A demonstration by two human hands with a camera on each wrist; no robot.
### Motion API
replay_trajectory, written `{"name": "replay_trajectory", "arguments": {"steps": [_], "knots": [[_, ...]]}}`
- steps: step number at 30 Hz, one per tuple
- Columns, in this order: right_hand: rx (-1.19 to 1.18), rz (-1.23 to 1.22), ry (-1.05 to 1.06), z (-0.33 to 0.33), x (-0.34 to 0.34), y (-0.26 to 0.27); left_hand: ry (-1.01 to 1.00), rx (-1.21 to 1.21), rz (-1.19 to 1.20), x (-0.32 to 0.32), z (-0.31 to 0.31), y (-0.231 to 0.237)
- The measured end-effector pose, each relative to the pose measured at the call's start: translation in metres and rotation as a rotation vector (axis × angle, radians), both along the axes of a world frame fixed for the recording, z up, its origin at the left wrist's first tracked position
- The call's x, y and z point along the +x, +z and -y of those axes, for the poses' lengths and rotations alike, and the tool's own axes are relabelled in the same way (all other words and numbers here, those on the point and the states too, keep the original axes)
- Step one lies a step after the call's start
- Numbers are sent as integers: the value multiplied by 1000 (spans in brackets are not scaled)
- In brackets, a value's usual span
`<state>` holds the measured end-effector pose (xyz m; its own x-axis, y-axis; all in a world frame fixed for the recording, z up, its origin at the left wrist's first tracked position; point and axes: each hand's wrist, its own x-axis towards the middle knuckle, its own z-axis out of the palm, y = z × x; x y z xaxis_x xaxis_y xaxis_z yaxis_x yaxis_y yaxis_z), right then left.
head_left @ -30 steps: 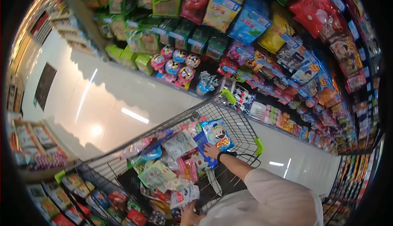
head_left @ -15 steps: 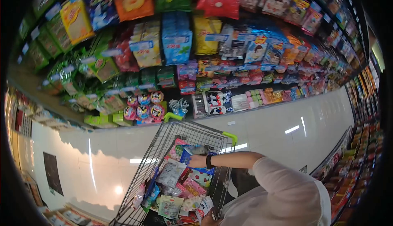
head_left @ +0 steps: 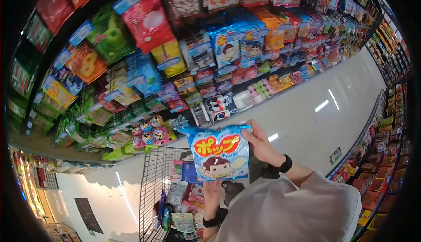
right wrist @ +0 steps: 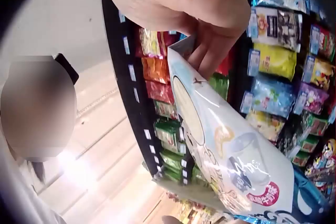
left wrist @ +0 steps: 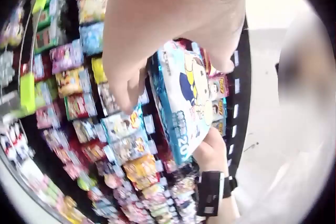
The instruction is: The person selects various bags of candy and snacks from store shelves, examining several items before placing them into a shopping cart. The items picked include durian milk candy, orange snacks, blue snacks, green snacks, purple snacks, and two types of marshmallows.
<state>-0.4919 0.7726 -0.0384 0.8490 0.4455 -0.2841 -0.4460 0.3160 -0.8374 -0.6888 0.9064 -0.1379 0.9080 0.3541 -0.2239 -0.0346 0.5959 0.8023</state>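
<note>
A light-blue and white bag of candy is held up in front of me, its printed face towards the head camera. My right hand pinches its top right corner. From below, my left hand grips the bottom edge, its fingertips partly hidden by the bag. Thumb and fingers of the left hand lie on either side of the bag in the left wrist view. The right wrist view shows the bag's back hanging from the right hand's fingers.
Behind the bag stands a shopping cart with several packets in it. Shelves of hanging candy bags run along the aisle. Pale floor tiles stretch to the right, with another packed shelf beyond.
The right hand was down among the packets in the cart; now it is raised with the candy bag. The left hand has come up to the bag's lower edge. The view has turned right.
</note>
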Motion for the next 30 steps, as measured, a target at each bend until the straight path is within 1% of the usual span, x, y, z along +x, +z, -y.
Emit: {"name": "replay_trajectory", "arguments": {"steps": [1,3,5,6,7,9,10,11,13,14,15,17,18,19,21,22,23,24,25,27,28,30], "knots": [[25,3,-19,16,15,3,-3,1,-15,18,10,3],[46,-3,-15,45,51,6,19,-474,344,49,32,-1],[80,7,-14,71,85,0,100,-187,-28,76,54,20],[53,30,31,86,107,-12,95,-133,15,97,62,25],[52,23,41,97,124,-8,106,-134,8,119,69,34],[-9,60,99,116,154,5,-139,-26,-54,161,81,53],[-189,108,179,132,171,9,-127,12,-65,181,91,53],[-184,107,195,136,184,3,-111,16,-68,200,101,58],[-183,40,-4,138,203,-6,-169,502,-187,235,120,77],[-159,-22,-96,140,212,2,-152,495,-202,249,126,82],[-162,-33,-75,146,229,-6,-171,521,-181,262,129,87],[-244,495,-1,160,268,-29,-178,545,-168,280,133,90],[-266,399,9,157,275,-4,-165,627,-164,286,133,90],[-263,398,18,154,283,-4,-153,711,-158,291,132,90],[-410,455,50,147,300,-3,-111,680,-165,301,124,76],[-443,717,31,141,317,-16,-106,648,-168,307,116,69],[-444,719,36,135,333,-24,-101,616,-168,312,108,61],[-319,569,39,125,346,-24,-76,612,-227,314,100,52],[-196,418,40,115,358,-24,-74,610,-227,315,93,48],[-181,464,100,96,376,-24,-2,588,-230,316,77,41],[-146,459,183,86,392,-37,-5,617,-219,316,67,32],[-122,419,175,61,406,-53,18,610,-189,315,54,21]]}}
